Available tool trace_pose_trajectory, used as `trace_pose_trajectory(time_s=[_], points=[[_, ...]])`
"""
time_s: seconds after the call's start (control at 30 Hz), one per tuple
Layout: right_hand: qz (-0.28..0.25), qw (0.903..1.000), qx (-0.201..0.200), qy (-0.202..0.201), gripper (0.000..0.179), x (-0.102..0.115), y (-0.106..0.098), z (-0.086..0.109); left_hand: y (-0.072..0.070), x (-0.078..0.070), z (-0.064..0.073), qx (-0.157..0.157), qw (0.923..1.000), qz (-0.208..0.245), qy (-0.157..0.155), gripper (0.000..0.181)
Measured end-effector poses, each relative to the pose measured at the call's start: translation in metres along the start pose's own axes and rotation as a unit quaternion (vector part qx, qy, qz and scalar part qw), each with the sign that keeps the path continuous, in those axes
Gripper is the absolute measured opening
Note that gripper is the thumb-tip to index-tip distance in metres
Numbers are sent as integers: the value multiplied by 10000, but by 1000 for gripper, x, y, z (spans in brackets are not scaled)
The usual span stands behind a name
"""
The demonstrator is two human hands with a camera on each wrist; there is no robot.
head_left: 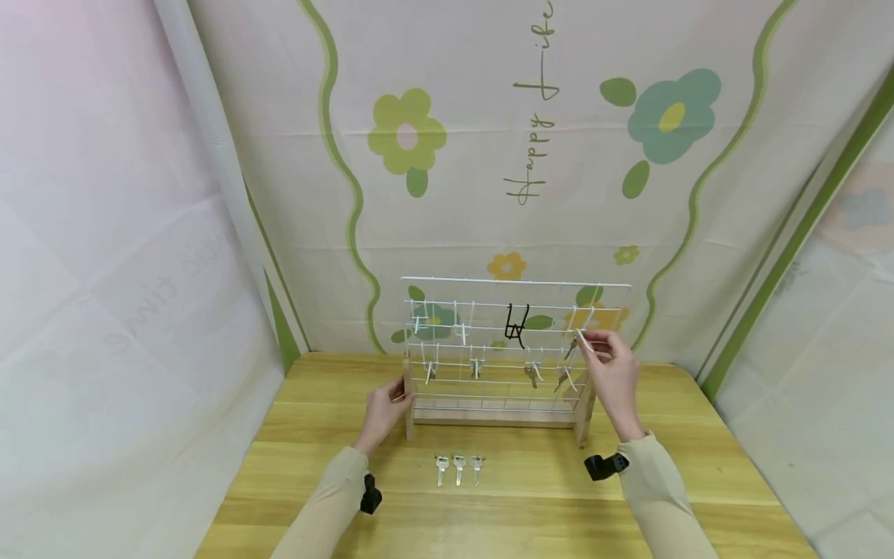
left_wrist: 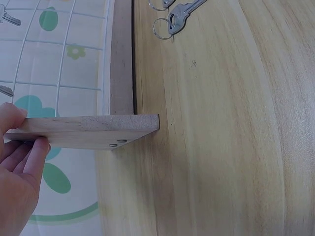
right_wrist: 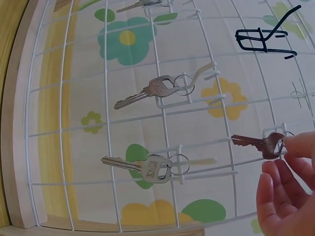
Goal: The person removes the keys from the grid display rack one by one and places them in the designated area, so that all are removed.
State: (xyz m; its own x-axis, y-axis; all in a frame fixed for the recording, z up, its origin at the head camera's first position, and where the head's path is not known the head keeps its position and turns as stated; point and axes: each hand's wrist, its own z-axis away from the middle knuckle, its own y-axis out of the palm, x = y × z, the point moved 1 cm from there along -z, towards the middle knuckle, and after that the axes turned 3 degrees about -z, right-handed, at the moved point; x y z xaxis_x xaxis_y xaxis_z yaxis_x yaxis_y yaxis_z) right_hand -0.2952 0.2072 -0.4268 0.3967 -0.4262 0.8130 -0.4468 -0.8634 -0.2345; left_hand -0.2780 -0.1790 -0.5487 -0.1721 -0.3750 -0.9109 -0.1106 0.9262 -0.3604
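Observation:
A white wire grid rack [head_left: 517, 282] in a wooden frame stands on the table. My left hand [head_left: 380, 413] grips its left wooden side post [left_wrist: 83, 124] between thumb and fingers. At the upper right of the grid, my right hand [head_left: 615, 373] pinches the ring end of a key [right_wrist: 268, 146] beside a white hook; the fingers partly hide ring and hook. Below that row, other keys hang by rings from white hooks, including a silver key [right_wrist: 155, 169] and another key [right_wrist: 160, 88].
Three loose keys [head_left: 459, 466] with rings lie in a row on the wooden table [head_left: 531, 512] before the rack. A black hook [head_left: 515, 330] hangs on the upper grid, with white hooks [head_left: 462, 332] to its left. Printed fabric walls surround the table's back and sides.

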Motion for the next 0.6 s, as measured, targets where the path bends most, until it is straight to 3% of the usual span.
trace_pose_trajectory(time_s=[0.6], points=[[18, 9999, 44, -91, 10, 10, -6, 5, 1, 3, -1, -32, 10000, 36, -17, 46]])
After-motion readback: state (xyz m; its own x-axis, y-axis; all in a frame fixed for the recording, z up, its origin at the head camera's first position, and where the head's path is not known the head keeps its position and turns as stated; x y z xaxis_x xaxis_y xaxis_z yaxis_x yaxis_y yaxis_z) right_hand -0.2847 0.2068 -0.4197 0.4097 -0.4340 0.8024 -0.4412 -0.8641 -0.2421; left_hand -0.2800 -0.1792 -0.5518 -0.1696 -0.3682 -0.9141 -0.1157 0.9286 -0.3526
